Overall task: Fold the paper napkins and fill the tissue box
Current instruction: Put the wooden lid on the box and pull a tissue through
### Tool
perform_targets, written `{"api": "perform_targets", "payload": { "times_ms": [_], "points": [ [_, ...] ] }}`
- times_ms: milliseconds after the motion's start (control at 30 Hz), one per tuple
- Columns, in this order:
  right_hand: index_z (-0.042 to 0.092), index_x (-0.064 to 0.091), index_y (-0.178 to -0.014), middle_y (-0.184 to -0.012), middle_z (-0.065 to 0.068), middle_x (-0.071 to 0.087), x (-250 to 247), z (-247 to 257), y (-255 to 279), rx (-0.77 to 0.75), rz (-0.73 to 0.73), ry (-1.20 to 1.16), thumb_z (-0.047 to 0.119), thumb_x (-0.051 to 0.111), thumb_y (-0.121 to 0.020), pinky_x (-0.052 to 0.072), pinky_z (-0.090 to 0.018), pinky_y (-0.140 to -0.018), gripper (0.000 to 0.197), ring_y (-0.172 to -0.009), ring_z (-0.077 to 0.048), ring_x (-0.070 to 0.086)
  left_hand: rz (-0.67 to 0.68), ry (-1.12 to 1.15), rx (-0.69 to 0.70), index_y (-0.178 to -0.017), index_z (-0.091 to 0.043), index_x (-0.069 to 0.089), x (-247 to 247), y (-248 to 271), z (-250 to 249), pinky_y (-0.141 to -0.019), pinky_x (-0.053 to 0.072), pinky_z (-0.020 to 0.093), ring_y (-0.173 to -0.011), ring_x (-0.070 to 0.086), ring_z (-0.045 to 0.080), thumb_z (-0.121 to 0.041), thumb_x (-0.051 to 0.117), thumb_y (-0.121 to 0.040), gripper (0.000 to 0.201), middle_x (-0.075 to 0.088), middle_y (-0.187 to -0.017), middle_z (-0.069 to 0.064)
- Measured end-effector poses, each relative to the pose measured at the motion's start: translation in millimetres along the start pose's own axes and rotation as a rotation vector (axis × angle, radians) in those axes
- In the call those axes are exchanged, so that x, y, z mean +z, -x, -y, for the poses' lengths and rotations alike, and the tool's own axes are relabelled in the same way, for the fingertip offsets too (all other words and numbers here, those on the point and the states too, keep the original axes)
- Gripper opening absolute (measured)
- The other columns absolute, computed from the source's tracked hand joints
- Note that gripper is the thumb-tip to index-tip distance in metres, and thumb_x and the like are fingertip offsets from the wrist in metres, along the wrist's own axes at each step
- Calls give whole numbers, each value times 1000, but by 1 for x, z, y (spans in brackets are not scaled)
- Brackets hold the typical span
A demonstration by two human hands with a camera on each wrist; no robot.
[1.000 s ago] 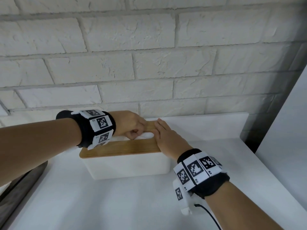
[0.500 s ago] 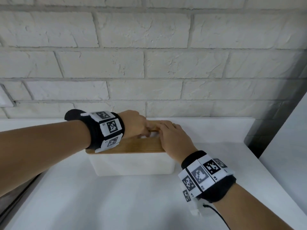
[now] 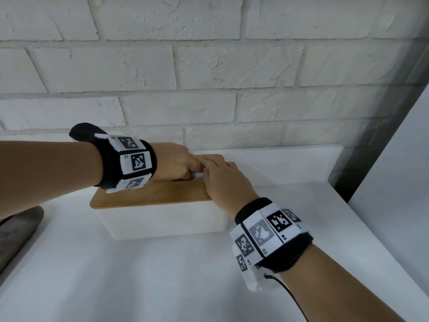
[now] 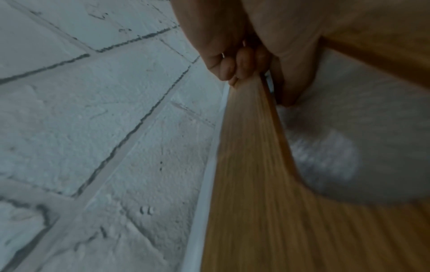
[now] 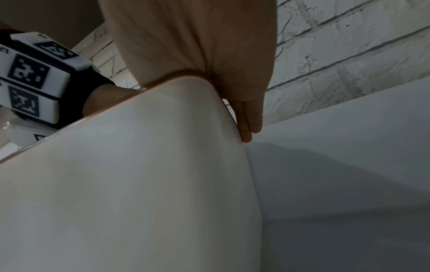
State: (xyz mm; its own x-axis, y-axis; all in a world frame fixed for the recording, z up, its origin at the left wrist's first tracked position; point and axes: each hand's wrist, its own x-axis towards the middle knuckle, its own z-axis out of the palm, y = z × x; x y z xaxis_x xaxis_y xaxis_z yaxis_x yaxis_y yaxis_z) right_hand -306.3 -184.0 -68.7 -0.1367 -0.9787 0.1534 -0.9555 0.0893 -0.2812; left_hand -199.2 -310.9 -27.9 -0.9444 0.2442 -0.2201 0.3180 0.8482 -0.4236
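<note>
A white tissue box [image 3: 162,219] with a wooden lid [image 3: 151,194] stands on the white counter against the brick wall. My left hand [image 3: 176,163] lies over the lid's slot with its fingers [image 4: 235,66] curled on the far strip of the lid [image 4: 244,184]. Its thumb is down in the slot, so the hand pinches that strip. A white napkin [image 4: 325,156] shows inside the slot, and a sliver of it [image 3: 198,175] peeks out between the hands. My right hand [image 3: 220,180] rests flat on the lid's right end, its straight fingers [image 5: 251,117] beside the box wall [image 5: 139,184].
A white ledge [image 3: 278,163] runs behind the box along the brick wall [image 3: 209,66]. On the right a white panel [image 3: 394,182] rises beside a dark gap [image 3: 362,147]. A dark object [image 3: 16,231] lies at the counter's left edge. Bare counter [image 3: 139,275] lies in front.
My right hand has slid left along the lid until its fingers meet the left hand's knuckles. My left hand has stayed curled at the slot.
</note>
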Motion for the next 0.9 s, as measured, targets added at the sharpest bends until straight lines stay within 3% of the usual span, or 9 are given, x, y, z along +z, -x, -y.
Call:
{"api": "perform_targets", "payload": {
  "times_ms": [100,300,367,433,500,567,633,767,900],
  "points": [
    [14,36,-140,-146,-5,35,3,-1,-1,15,-17,-15,18,25,-101,32,-33,-106,40,-124,-31,42,-77,86,-78,-51,-11,64,7,5,1,-39,50,24,-45,61,19,-16,44,-71,29,68,-63,4],
    [16,37,-140,-147,-2,35,6,-2,-3,11,-28,-24,19,26,-101,32,-34,-107,40,-124,-31,42,-52,210,-206,-44,-18,58,6,16,-3,-37,41,13,-39,54,9,-21,40,-72,34,64,-63,-6],
    [16,36,-140,-148,-1,34,6,-3,-3,8,-27,-15,19,26,-101,32,-34,-108,40,-124,-32,43,-78,253,-228,-44,-18,54,7,19,-4,-38,27,8,-40,48,1,-21,40,-70,30,62,-61,-8],
    [16,36,-140,-148,-1,33,6,-3,-3,8,-26,-6,20,25,-101,32,-33,-108,40,-123,-31,43,-114,293,-257,-47,-18,55,9,22,-6,-41,14,2,-57,45,7,-22,41,-68,26,61,-61,-9],
    [16,37,-139,-148,-1,35,6,-2,-3,8,-26,9,20,25,-101,33,-34,-107,40,-122,-32,45,-106,423,-324,-51,-15,57,8,24,-8,-39,20,-3,-67,39,0,-18,48,-67,19,55,-59,-13],
    [14,39,-138,-145,-3,38,6,-2,-3,12,-28,21,20,26,-101,33,-35,-106,39,-120,-33,46,-163,534,-414,-59,-9,64,9,25,-6,-57,31,-9,-70,45,-13,-18,51,-67,17,42,-60,-20],
    [12,41,-136,-141,-5,43,7,-2,-3,8,-45,33,19,27,-101,32,-37,-107,38,-120,-34,47,-250,567,-494,-72,-5,70,8,29,-4,-67,35,-6,-74,48,-22,-37,39,-66,45,39,-66,-21],
    [12,42,-136,-140,-4,46,1,-1,-2,-18,-59,109,19,26,-101,21,-35,-115,39,-131,-29,36,-183,636,-646,-87,-3,70,-2,35,-10,-72,38,3,-66,45,-11,-44,37,-63,58,44,-75,-20],
    [12,54,-128,-123,-3,58,-12,3,-2,-76,-107,-152,15,43,-96,35,-26,-103,34,-121,-18,44,-190,755,-722,-89,-4,67,-8,41,-24,-79,44,12,-73,55,7,-48,38,-67,56,47,-80,-19]
  ]
}}
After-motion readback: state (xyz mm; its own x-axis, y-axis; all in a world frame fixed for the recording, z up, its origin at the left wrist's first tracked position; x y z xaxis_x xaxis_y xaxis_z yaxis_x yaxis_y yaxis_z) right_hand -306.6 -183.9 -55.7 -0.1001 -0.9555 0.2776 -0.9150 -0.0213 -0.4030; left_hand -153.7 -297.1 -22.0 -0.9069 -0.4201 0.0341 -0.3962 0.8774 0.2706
